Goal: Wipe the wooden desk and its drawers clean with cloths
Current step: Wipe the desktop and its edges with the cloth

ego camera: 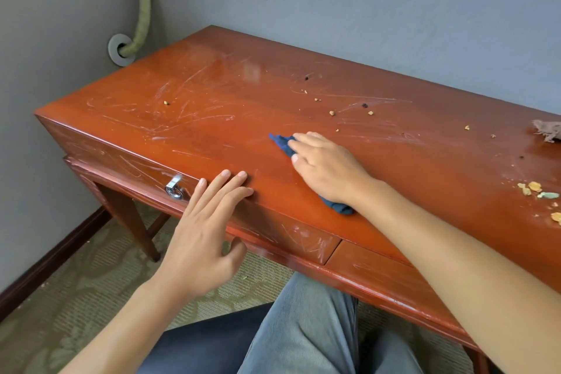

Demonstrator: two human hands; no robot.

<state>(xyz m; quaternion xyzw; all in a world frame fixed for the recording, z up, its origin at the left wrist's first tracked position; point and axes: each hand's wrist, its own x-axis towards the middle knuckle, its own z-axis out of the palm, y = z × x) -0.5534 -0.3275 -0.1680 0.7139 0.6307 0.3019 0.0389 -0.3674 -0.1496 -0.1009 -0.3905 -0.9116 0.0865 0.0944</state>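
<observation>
Pressing down on a dark blue cloth [283, 144], the right hand [326, 168] lay flat with straight fingers in the middle of the tabletop [230, 91], a little toward the near side. One end of the cloth showed beyond the fingertips and the other end came out under the wrist. The left hand [206, 231] was open too; its fingertips rested on the near edge of the tabletop, just right of the metal ring pull [175, 188] of the left drawer [127, 165], and it held nothing.

Two drawer fronts were visible under the near edge; the right drawer [373, 272] was partly hidden by the right forearm. Only one ring pull could be seen.

To the left of the cloth the surface was open up to the left edge, with white scratch-like streaks and one small crumb [166, 102]. To the right and far side about ten small crumbs lay scattered, and a group of bigger pieces [537, 191] lay near the right border. A second cloth, brownish [548, 130], lay at the far right, cut by the border. The far edge of the desk touched the grey wall [394, 15].
</observation>
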